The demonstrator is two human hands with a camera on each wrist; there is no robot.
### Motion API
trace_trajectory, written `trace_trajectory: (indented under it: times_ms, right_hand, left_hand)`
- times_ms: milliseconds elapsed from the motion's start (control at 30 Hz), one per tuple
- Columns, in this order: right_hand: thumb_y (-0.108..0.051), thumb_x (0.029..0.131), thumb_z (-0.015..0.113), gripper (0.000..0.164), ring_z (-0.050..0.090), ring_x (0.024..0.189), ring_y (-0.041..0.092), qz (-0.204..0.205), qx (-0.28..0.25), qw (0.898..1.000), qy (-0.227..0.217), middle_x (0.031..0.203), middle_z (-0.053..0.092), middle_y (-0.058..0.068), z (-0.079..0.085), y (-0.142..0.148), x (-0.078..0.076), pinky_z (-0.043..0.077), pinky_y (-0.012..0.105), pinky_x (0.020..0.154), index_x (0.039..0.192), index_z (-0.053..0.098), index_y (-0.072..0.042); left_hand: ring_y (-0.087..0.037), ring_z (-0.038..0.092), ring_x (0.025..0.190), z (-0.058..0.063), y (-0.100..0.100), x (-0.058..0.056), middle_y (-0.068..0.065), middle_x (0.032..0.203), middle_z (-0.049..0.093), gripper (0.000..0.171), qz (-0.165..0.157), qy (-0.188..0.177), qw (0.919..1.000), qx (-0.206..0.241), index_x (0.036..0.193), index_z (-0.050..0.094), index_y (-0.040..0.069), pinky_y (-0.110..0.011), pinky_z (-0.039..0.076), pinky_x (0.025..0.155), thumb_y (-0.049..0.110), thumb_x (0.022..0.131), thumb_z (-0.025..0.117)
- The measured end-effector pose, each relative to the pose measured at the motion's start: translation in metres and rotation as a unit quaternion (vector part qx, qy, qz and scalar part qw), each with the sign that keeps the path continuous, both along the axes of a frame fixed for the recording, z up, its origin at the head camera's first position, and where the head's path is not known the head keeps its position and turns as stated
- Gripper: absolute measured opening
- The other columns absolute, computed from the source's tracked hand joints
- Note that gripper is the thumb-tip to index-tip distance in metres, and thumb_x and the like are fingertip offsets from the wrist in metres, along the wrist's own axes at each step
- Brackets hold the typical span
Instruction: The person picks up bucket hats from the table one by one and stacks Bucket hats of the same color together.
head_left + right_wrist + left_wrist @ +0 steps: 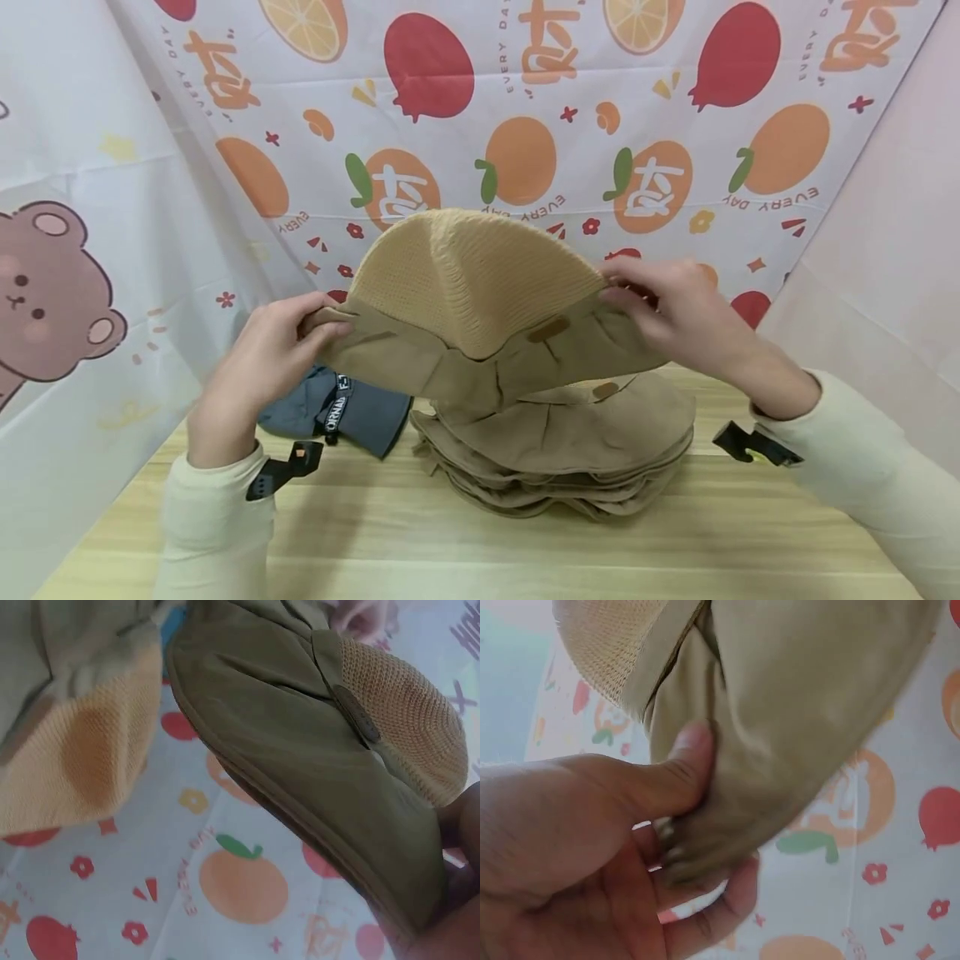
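A sun hat with a woven straw crown and a khaki cloth brim is held up by both hands, its crown folded with a crease down the middle. My left hand pinches the left end of the brim between thumb and fingers; the left wrist view shows the cloth bunched there. At the opposite end, my right hand grips the brim, with a small brown patch on the hat's band. Below the held hat, a stack of similar khaki-brimmed hats rests on the table.
A dark grey-blue hat with a black lettered strap lies left of the stack, partly behind the left arm. The light wood table runs back to a fruit-printed cloth. A white curtain with a bear print hangs at left.
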State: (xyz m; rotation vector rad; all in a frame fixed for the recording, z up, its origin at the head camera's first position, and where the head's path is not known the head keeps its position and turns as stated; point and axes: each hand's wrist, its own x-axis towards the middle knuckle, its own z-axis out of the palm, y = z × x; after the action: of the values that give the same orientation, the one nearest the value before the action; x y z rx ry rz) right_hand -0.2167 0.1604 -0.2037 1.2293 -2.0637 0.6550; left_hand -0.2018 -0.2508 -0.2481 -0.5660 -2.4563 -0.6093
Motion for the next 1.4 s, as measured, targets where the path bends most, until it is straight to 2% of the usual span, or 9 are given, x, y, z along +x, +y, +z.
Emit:
trace_trajectory:
  times_ms: [100,233,400,667,733,967,1100,1300,1400]
  right_hand:
    - [0.001,0.085,0.066,0.018,0.04,0.054,0.005,-0.064,0.001,0.998,-0.008,0.071,0.057,-0.007,0.006,0.012,0.003,0.033,0.017,0.05,0.097,0.069,-0.011]
    - [-0.002,0.087,0.064,0.017,0.043,0.055,0.005,-0.113,0.001,0.993,-0.037,0.066,0.054,-0.007,0.011,0.024,0.005,0.035,0.018,0.05,0.098,0.07,-0.013]
    - [-0.004,0.087,0.063,0.018,0.044,0.054,0.005,-0.142,0.012,0.989,-0.042,0.064,0.054,-0.008,0.013,0.037,0.001,0.035,0.018,0.05,0.099,0.071,-0.015]
    - [-0.011,0.085,0.066,0.009,0.05,0.053,0.005,-0.186,0.043,0.98,-0.06,0.063,0.059,-0.01,0.009,0.053,-0.015,0.039,0.02,0.054,0.091,0.071,-0.016]
    - [-0.012,0.085,0.067,0.008,0.052,0.055,0.004,-0.191,0.053,0.977,-0.073,0.064,0.06,-0.01,0.007,0.058,-0.019,0.04,0.02,0.054,0.089,0.072,-0.015]
    - [-0.015,0.086,0.068,0.009,0.055,0.059,0.006,-0.204,0.084,0.967,-0.125,0.067,0.063,-0.007,-0.001,0.072,-0.032,0.044,0.026,0.056,0.091,0.074,-0.013]
    - [-0.017,0.087,0.067,0.011,0.053,0.059,0.007,-0.218,0.12,0.956,-0.152,0.067,0.062,-0.007,-0.007,0.079,-0.038,0.042,0.028,0.054,0.094,0.074,-0.012]
    - [-0.014,0.086,0.069,0.005,0.05,0.062,0.009,-0.183,0.146,0.961,-0.15,0.076,0.064,-0.005,-0.018,0.088,-0.046,0.042,0.03,0.055,0.089,0.073,-0.011]
    - [-0.015,0.086,0.069,0.006,0.052,0.066,0.011,-0.185,0.149,0.96,-0.149,0.082,0.065,-0.003,-0.026,0.09,-0.049,0.044,0.032,0.058,0.088,0.073,-0.012]
  left_hand:
    - [-0.01,0.039,0.051,0.003,0.009,0.003,0.003,0.059,0.044,0.01,-0.01,0.023,0.9995,0.017,0.094,0.069,0.013,-0.024,0.032,0.05,0.019,0.087,0.069]
    - [-0.009,0.042,0.055,0.007,0.022,0.006,0.005,0.064,0.051,0.006,-0.024,0.037,0.9988,0.024,0.089,0.068,0.015,-0.023,0.033,0.053,0.02,0.086,0.07]
    - [-0.01,0.044,0.059,0.014,0.034,0.006,0.005,0.068,0.054,0.008,-0.036,0.033,0.9986,0.021,0.088,0.068,0.014,-0.024,0.035,0.055,0.022,0.087,0.069]
    - [-0.008,0.047,0.055,0.018,0.046,0.0,0.006,0.066,0.057,0.017,-0.062,0.018,0.9974,0.032,0.101,0.071,0.014,-0.023,0.038,0.052,0.018,0.085,0.072]
    - [-0.008,0.046,0.053,0.016,0.05,-0.003,0.006,0.065,0.057,0.016,-0.069,0.012,0.997,0.032,0.1,0.071,0.015,-0.025,0.038,0.05,0.017,0.085,0.072]
    - [-0.008,0.056,0.074,0.012,0.065,-0.014,0.003,0.09,0.069,0.012,-0.098,-0.03,0.9944,0.024,0.096,0.075,0.013,-0.033,0.047,0.064,0.011,0.085,0.071]
    - [-0.011,0.054,0.071,0.01,0.069,-0.021,0.003,0.09,0.069,0.013,-0.113,-0.057,0.9919,0.004,0.097,0.075,0.014,-0.034,0.046,0.062,0.01,0.086,0.069]
    - [-0.014,0.051,0.064,0.005,0.075,-0.025,0.004,0.085,0.068,0.011,-0.122,-0.073,0.9898,-0.005,0.095,0.075,0.014,-0.033,0.044,0.056,0.011,0.085,0.07]
    - [-0.012,0.053,0.063,-0.001,0.076,-0.029,0.003,0.084,0.067,0.011,-0.121,-0.082,0.9892,-0.003,0.094,0.075,0.013,-0.033,0.045,0.055,0.012,0.085,0.07]
